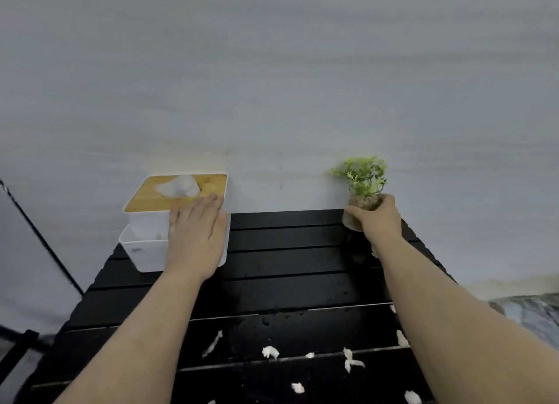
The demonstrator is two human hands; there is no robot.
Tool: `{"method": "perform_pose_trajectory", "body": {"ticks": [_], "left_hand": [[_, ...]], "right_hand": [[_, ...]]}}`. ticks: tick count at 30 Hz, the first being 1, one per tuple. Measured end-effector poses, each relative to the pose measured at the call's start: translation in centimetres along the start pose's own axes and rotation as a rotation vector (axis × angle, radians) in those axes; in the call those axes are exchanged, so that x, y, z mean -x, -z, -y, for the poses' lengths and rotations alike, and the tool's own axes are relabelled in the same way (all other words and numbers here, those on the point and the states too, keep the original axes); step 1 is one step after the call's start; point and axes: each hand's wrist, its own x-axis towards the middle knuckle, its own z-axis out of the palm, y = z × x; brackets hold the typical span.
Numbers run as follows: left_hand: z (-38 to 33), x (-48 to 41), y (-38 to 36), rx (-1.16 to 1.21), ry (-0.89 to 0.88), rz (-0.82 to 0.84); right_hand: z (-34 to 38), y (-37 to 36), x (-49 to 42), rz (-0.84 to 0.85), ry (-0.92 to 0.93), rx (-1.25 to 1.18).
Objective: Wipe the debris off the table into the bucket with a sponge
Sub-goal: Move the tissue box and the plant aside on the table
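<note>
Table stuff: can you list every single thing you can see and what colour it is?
table: one, black slats, centre.
tissue box: one, white with wooden lid, far left corner.
tissue: one, white, poking out of the lid.
small plant: one, green in a brown pot, far right corner.
paper scraps: several, white, near edge.
wall: pale grey, behind.
left hand: flat on the tissue box.
right hand: wrapped round the pot.

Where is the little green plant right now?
In the head view, the little plant is at the far right corner of the black table, against the wall, with the right hand wrapped around its pot.
</note>
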Motion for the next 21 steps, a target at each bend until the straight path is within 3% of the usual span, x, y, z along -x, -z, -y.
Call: {"method": "perform_pose_trajectory", "body": {"ticks": [5,9,16,21], "left_hand": [[-0.1,0.2,0.1,0.007,0.011,0.012],[0.0,0.2,0.1,-0.034,-0.013,0.022],[-0.1,0.3,0.2,-0.042,-0.014,0.029],[-0.3,-0.3,1.6,-0.025,0.046,0.210]], "right_hand": [[2.8,-4.5,3.7,0.262,0.190,-0.027],[4.4,-8.7,6.4,0.424,0.227,-0.066],[3.4,-10.2,7.7,0.479,0.168,-0.011],[4.4,-6.4,9.1,0.503,0.137,-0.035]]}}
